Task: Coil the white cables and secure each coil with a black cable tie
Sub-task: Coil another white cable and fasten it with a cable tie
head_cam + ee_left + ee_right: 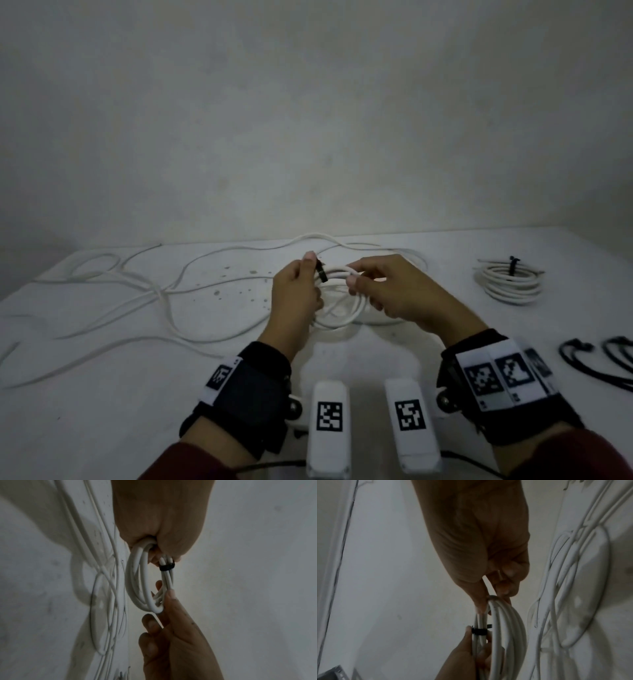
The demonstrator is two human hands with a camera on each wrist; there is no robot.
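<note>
From the head view we hold a small coil of round white plastic cable (pixel 337 294) above the white table (pixel 102 394), mid-scene; our left hand (pixel 296 291) pinches its thin black plastic cable tie (pixel 321 271), our right hand (pixel 394 291) grips the strands. The left wrist view shows the tie cinched round 3 strands. The right wrist view suggests a light, springy, slick coil: we judge it is best held beside the tie.

Your left hand (pixel 159 520) at top centre gripping white cable coil (pixel 145 580), black cable tie (pixel 166 567) banding its strands just below your grip, your right hand (pixel 178 635) pinching coil's lower edge, loose white cables (pixel 109 601) left of frame
</note>
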